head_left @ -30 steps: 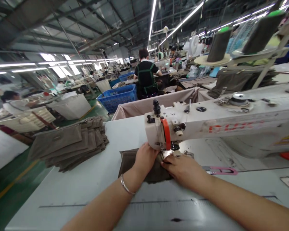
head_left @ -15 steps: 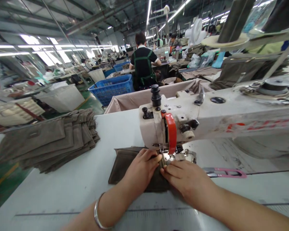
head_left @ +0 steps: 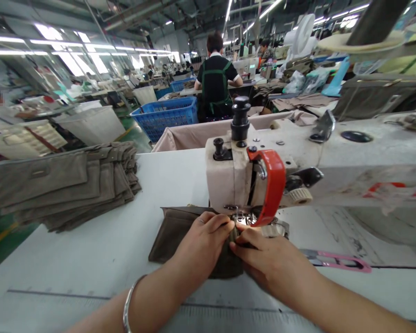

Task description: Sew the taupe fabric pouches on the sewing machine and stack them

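Note:
A dark brown-grey fabric piece (head_left: 169,236) lies on the white table under the needle area of a sewing machine (head_left: 225,175). My left hand (head_left: 208,238) presses and pinches the cloth just left of the lit presser foot (head_left: 243,217). From the right, my right hand (head_left: 263,254) grips the fabric's edge with thumb and fingers, close to the left fingertips. Both hands hide part of the cloth. An orange-red guard (head_left: 273,185) curves down in front of the machine head, just above my right hand.
Pink-handled thread snips (head_left: 346,261) lie to the right. Stacked brown-grey fabric pieces (head_left: 62,180) sit at the table's left edge. A ruler scale (head_left: 90,296) runs along the front. Beyond are a blue basket (head_left: 166,118) and a person (head_left: 215,78) seen from behind.
The head view has shifted closer to the machine, which now looks larger. Both hands stay on the fabric at the presser foot, with hardly any movement of the cloth.

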`<state>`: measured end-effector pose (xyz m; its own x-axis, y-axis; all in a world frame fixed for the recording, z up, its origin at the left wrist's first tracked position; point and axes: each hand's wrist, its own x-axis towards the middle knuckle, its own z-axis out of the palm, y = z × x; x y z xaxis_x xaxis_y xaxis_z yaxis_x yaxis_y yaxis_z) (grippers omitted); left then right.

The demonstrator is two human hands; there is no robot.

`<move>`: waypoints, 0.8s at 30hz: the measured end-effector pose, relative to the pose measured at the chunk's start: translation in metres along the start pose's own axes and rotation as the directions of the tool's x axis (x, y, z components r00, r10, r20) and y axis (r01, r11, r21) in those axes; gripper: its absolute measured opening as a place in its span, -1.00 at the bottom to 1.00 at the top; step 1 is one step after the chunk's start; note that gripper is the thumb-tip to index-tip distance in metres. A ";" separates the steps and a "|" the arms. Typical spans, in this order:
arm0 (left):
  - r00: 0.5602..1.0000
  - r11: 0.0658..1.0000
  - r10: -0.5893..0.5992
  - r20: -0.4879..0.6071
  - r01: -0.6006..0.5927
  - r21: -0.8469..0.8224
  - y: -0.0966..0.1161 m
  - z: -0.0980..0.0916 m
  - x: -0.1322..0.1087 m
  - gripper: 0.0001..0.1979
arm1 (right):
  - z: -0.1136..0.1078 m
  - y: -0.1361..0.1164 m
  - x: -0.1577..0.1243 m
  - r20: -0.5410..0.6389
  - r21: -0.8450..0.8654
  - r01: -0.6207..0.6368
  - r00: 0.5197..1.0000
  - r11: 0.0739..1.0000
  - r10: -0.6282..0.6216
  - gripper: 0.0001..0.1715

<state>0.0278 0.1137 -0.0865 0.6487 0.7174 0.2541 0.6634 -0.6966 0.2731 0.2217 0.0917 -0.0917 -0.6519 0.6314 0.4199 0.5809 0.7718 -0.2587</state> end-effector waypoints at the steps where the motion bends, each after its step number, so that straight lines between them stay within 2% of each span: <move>1: 1.000 1.000 -0.007 -0.002 0.007 0.001 0.001 0.000 0.000 -0.73 | 0.000 0.000 0.000 0.004 -0.002 -0.001 1.000 1.000 0.001 -0.71; 12: 0.998 0.999 -0.039 0.050 0.038 0.032 0.000 0.005 -0.002 -0.65 | -0.003 0.003 0.000 0.038 0.021 -0.018 0.999 1.000 0.017 -0.71; 15: 0.995 0.997 -0.061 0.080 0.058 0.049 0.001 0.007 -0.003 -0.69 | -0.003 0.003 0.001 0.043 0.025 -0.022 0.999 0.999 0.020 -0.70; 24: 0.994 0.995 -0.088 0.058 0.086 0.044 0.002 0.007 -0.002 -0.70 | 0.000 0.003 0.000 0.024 0.029 0.008 1.000 1.000 -0.008 -0.67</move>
<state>0.0306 0.1109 -0.0933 0.6081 0.7744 0.1747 0.7324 -0.6322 0.2529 0.2236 0.0938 -0.0925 -0.6684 0.6265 0.4009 0.5612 0.7785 -0.2809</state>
